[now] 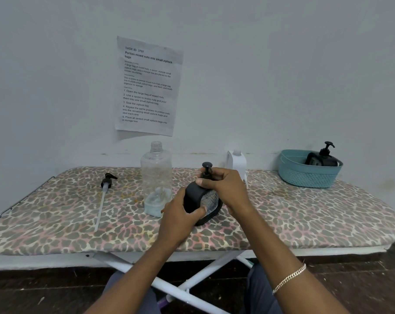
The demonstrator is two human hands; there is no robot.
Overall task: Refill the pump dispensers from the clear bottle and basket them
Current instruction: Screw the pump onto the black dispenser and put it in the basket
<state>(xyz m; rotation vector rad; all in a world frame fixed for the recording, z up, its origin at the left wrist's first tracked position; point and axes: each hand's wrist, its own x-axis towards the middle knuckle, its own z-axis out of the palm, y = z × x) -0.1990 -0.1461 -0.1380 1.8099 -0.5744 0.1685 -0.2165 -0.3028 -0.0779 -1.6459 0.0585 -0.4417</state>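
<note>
Grip of left hand clamps black dispenser body; grip of right hand clamps its pump.

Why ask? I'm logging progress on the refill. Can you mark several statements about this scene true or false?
1. The basket holds one dispenser, the basketed dispenser. True.
2. The clear bottle is capped. False: its neck is open.
3. The left hand and right hand both hold the held dispenser. True.
4. The loose pump lies in the basket. False: it lies on the board, left of the clear bottle.
5. The clear bottle is full. False: only a little liquid shows at its bottom.
</note>
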